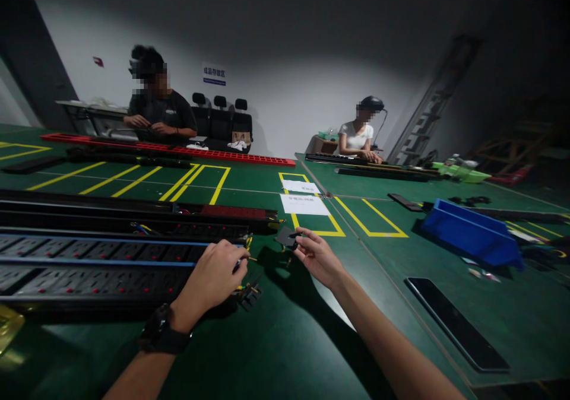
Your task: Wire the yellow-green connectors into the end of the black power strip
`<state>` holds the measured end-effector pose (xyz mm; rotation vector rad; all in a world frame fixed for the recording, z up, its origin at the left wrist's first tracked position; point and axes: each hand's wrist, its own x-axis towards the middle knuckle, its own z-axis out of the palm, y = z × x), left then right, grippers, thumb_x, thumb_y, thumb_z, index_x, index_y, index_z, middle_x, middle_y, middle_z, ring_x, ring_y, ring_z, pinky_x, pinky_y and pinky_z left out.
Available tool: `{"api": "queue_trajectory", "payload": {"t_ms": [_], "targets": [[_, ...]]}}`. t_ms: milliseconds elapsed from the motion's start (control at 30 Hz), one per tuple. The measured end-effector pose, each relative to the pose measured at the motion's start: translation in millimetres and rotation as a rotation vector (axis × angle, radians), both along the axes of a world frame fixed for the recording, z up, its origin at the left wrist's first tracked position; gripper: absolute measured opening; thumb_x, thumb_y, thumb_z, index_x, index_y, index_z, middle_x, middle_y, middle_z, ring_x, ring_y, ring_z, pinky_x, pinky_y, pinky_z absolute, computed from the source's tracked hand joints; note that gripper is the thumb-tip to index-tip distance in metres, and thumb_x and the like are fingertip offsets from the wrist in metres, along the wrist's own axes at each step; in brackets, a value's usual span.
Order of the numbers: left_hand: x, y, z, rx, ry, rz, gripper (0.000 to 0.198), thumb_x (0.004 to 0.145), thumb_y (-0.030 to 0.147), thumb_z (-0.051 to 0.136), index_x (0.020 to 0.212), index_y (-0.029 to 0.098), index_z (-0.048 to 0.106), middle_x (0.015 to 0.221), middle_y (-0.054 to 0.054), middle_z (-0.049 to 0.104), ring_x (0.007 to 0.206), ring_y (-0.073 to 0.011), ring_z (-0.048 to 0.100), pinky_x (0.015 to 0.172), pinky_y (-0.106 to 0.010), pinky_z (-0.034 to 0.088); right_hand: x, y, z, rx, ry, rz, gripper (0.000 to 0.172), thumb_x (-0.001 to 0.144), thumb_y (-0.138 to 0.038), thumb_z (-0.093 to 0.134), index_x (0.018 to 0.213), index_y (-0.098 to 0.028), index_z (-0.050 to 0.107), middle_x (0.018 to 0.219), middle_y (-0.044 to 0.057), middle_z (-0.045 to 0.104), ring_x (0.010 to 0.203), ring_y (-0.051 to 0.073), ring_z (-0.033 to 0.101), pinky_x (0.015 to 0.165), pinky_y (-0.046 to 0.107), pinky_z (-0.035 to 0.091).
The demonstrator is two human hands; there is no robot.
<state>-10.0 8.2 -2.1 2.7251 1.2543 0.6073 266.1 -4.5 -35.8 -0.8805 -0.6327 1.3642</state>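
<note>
My left hand (216,278), with a black watch on the wrist, is curled into a fist at the end of a long black power strip (89,266), pinching thin wires (243,263) that stick out of it. A small black connector piece (248,295) lies on the green mat just below that hand. My right hand (314,254) is raised a little to the right, its fingertips pinching a small black plastic end cap (287,237).
Several long black power strips (111,216) lie at the left. A red strip (178,149) runs across the back. A blue bin (469,234) and a flat black panel (456,323) are at the right. Paper labels (304,204) lie ahead. Two people sit working at the far tables.
</note>
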Motion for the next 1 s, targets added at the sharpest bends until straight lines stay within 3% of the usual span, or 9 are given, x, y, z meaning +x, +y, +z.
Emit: {"api": "queue_trajectory", "payload": {"t_ms": [233, 533, 700, 867, 1000], "targets": [[0.5, 0.1, 0.0, 0.005, -0.01, -0.009, 0.026, 0.099, 0.023, 0.05, 0.104, 0.022, 0.076, 0.105, -0.006, 0.078, 0.102, -0.0258, 0.066, 0.092, -0.044, 0.049, 1.8, -0.5, -1.4, 0.011, -0.085, 0.028, 0.043, 0.065, -0.022, 0.094, 0.103, -0.021, 0.073, 0.09, 0.001, 0.074, 0.079, 0.015, 0.071, 0.068, 0.025, 0.057], [1.1, -1.1, 3.2, -0.005, 0.015, 0.005, 0.026, 0.098, 0.022, 0.05, 0.103, 0.022, 0.076, 0.103, -0.007, 0.078, 0.102, -0.0261, 0.067, 0.091, -0.043, 0.05, -4.5, -4.6, -4.5, -0.06, -0.113, 0.08, 0.042, 0.064, -0.02, 0.094, 0.1, -0.022, 0.073, 0.092, 0.002, 0.074, 0.076, 0.014, 0.069, 0.062, 0.023, 0.056], [1.0, 0.0, 1.1, -0.003, 0.001, 0.002, 0.026, 0.098, 0.022, 0.05, 0.104, 0.022, 0.076, 0.103, -0.007, 0.078, 0.102, -0.0258, 0.067, 0.091, -0.043, 0.05, -3.7, -3.9, -5.6, -0.073, -0.126, 0.075, 0.041, 0.065, -0.022, 0.095, 0.099, -0.022, 0.073, 0.084, 0.0, 0.071, 0.071, 0.013, 0.067, 0.067, 0.026, 0.057], [0.4, 0.5, -0.7, 0.002, -0.004, 0.002, 0.026, 0.098, 0.022, 0.05, 0.104, 0.023, 0.076, 0.103, -0.007, 0.077, 0.101, -0.0257, 0.067, 0.091, -0.043, 0.05, -5.8, -5.0, -3.5, -0.044, -0.08, 0.067, 0.035, 0.068, -0.027, 0.096, 0.095, -0.022, 0.073, 0.071, -0.005, 0.062, 0.056, 0.007, 0.052, 0.068, 0.027, 0.058], [-0.1, 0.4, -0.8, -0.012, 0.004, 0.004, 0.026, 0.099, 0.022, 0.05, 0.105, 0.023, 0.075, 0.104, -0.007, 0.077, 0.103, -0.0261, 0.067, 0.092, -0.044, 0.049, -5.2, -5.1, -4.0, -0.04, -0.099, 0.08, 0.036, 0.069, -0.031, 0.097, 0.095, -0.022, 0.073, 0.071, -0.005, 0.061, 0.057, 0.007, 0.052, 0.067, 0.026, 0.058]]}}
